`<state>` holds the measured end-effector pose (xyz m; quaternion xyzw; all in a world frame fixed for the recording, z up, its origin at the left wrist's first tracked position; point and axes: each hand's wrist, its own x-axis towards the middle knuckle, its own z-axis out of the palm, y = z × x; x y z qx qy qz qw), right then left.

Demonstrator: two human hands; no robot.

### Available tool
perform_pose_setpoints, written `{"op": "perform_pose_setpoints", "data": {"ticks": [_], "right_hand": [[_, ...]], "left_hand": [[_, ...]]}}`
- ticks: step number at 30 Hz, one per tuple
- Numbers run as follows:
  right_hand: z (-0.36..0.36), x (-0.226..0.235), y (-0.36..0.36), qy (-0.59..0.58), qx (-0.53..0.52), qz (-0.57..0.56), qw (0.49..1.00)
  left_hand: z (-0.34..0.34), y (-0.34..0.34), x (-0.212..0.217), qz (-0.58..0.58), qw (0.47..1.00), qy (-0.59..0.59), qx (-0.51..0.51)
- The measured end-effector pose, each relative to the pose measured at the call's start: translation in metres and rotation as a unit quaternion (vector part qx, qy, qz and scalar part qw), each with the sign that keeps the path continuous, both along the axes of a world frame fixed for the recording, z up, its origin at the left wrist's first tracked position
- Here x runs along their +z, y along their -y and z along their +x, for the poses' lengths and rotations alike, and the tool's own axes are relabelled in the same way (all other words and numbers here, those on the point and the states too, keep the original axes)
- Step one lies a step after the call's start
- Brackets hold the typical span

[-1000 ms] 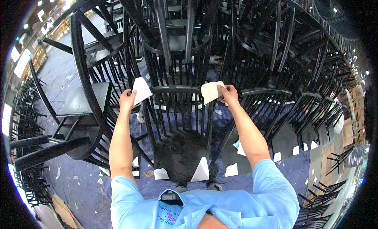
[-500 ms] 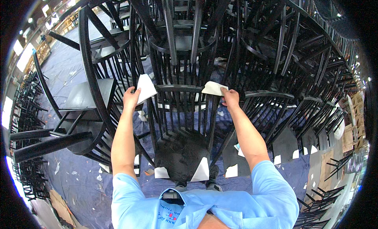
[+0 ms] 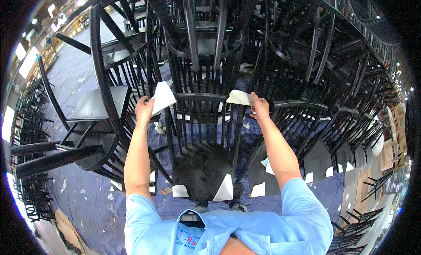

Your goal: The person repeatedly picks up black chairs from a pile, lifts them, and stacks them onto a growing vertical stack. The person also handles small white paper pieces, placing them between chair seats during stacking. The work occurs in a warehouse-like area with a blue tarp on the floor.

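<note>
Two bare hands hold pale sheets at either end of a black chair's curved top rail.
With the clock centred on the view, the left hand (image 3: 144, 110) is toward ten o'clock, its fingers pinching a white sheet (image 3: 163, 97) near the rail's left end. The right hand (image 3: 260, 107), toward two o'clock, has its fingers gripping a cream sheet (image 3: 240, 98) that overlaps the rail's right end; whether either sheet touches the rail, I cannot tell. The black chair (image 3: 204, 165) stands upright, its top rail (image 3: 200, 97) just short of twelve o'clock, its seat at six. Two white pieces (image 3: 224, 189) lie at the seat's near corners. An upturned chair (image 3: 96, 103) sits at nine o'clock, more black chairs (image 3: 318, 156) line up toward four, and a blue floor covering (image 3: 92, 198) spreads beneath.
</note>
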<state>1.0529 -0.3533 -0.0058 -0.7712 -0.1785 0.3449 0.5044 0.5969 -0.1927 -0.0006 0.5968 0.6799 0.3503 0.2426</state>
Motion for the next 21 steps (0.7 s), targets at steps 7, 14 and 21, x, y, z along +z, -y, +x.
{"op": "perform_pose_setpoints", "data": {"ticks": [7,14,21], "right_hand": [[-0.009,-0.025,0.019,0.035,-0.056,0.076,0.995],[-0.071,-0.098,0.165,0.042,-0.025,0.145,0.988],[-0.224,-0.151,0.275,-0.483,-0.082,-0.064,0.869]], "left_hand": [[-0.029,0.001,-0.010,0.047,0.999,-0.007,0.011],[0.019,0.089,0.067,0.335,0.940,0.030,-0.054],[0.128,0.239,0.045,0.259,0.822,0.173,-0.477]]}}
